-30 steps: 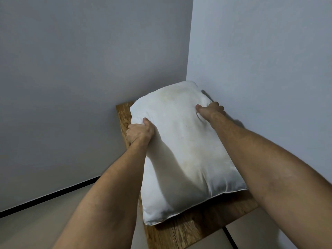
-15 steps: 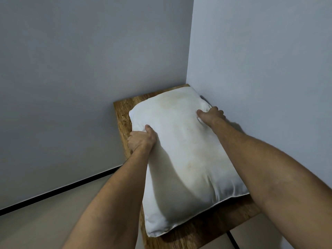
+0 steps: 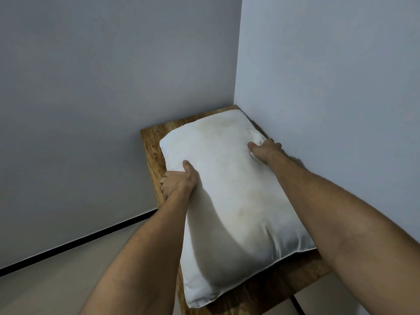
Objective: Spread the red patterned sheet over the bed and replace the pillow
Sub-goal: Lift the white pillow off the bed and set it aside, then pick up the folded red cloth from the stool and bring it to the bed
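A white pillow (image 3: 229,196) with faint yellowish stains lies flat on a wooden table (image 3: 152,144) in the room's corner. My left hand (image 3: 178,181) grips the pillow's left edge, thumb on top and fingers curled underneath. My right hand (image 3: 266,150) holds the pillow's far right corner close to the right wall. Neither the bed nor the red patterned sheet is in view.
Two grey walls meet behind the table at a corner (image 3: 237,64). A black skirting line (image 3: 79,241) runs along the left wall's base above the pale floor (image 3: 45,287). The table's near right edge (image 3: 313,280) overhangs the floor.
The pillow has come down from a tilted, raised pose and now lies flat on the wooden table. Both hands moved down with it and keep their grip.
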`<action>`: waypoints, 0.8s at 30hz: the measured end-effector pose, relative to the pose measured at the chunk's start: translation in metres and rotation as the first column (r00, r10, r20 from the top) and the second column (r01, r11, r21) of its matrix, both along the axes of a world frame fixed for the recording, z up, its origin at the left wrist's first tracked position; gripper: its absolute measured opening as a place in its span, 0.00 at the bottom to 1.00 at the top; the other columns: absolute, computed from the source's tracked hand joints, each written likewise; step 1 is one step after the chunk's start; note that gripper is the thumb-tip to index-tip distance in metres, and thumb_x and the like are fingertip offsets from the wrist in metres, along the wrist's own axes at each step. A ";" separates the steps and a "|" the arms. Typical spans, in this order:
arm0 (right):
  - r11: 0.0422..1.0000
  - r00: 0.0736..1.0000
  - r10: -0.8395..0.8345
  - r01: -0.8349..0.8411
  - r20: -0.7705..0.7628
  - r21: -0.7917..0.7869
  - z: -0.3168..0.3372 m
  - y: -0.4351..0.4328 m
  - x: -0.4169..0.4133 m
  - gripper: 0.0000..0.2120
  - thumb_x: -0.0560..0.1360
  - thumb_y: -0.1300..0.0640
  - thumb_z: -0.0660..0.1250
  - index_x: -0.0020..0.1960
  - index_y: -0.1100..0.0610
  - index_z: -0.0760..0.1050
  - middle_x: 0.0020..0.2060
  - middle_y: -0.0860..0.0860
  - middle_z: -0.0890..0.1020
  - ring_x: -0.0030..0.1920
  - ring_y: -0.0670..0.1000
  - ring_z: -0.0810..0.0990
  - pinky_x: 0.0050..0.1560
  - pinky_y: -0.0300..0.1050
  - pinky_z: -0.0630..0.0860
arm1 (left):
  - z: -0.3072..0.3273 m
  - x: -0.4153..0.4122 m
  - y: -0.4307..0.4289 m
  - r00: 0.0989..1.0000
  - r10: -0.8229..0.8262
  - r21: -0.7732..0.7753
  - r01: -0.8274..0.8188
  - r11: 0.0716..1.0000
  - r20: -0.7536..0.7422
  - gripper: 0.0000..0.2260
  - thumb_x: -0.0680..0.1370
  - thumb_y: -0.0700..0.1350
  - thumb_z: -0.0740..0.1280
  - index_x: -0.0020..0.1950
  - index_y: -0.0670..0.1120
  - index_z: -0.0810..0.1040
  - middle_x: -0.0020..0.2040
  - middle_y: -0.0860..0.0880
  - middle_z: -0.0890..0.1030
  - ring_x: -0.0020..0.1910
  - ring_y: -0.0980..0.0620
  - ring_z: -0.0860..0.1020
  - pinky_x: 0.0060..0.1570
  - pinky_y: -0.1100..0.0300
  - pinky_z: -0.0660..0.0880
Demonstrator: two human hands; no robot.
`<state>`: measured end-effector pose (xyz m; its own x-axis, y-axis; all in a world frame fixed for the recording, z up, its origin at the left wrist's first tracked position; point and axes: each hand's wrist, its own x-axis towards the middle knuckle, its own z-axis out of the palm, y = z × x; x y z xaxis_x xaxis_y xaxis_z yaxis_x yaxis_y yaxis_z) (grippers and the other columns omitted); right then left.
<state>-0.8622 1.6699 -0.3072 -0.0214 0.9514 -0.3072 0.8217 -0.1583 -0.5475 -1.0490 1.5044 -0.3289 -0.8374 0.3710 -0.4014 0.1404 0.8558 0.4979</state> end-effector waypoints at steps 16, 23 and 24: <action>0.947 0.957 0.288 -0.286 0.007 0.145 0.080 -0.043 -0.055 0.36 0.80 0.34 0.57 0.79 0.56 0.59 0.78 0.57 0.62 0.76 0.60 0.64 0.73 0.59 0.64 | 0.081 -0.019 -0.004 0.895 -0.172 0.135 0.246 0.960 -0.411 0.33 0.81 0.61 0.51 0.78 0.39 0.58 0.77 0.39 0.62 0.75 0.38 0.60 0.71 0.42 0.62; 0.813 0.869 0.480 -0.493 0.124 0.308 0.134 -0.090 -0.076 0.31 0.81 0.35 0.53 0.75 0.54 0.67 0.75 0.56 0.68 0.73 0.60 0.67 0.71 0.59 0.66 | 0.141 -0.027 -0.039 0.831 -0.183 0.114 0.282 0.953 -0.526 0.30 0.82 0.58 0.51 0.75 0.38 0.64 0.75 0.36 0.66 0.76 0.37 0.58 0.73 0.42 0.58; 0.791 0.854 0.497 -0.519 0.154 0.325 0.140 -0.098 -0.077 0.31 0.82 0.35 0.52 0.77 0.54 0.65 0.76 0.55 0.66 0.75 0.60 0.66 0.72 0.59 0.64 | 0.148 -0.025 -0.047 0.823 -0.179 0.107 0.278 0.955 -0.539 0.30 0.82 0.58 0.50 0.75 0.37 0.64 0.74 0.36 0.66 0.76 0.37 0.58 0.73 0.42 0.58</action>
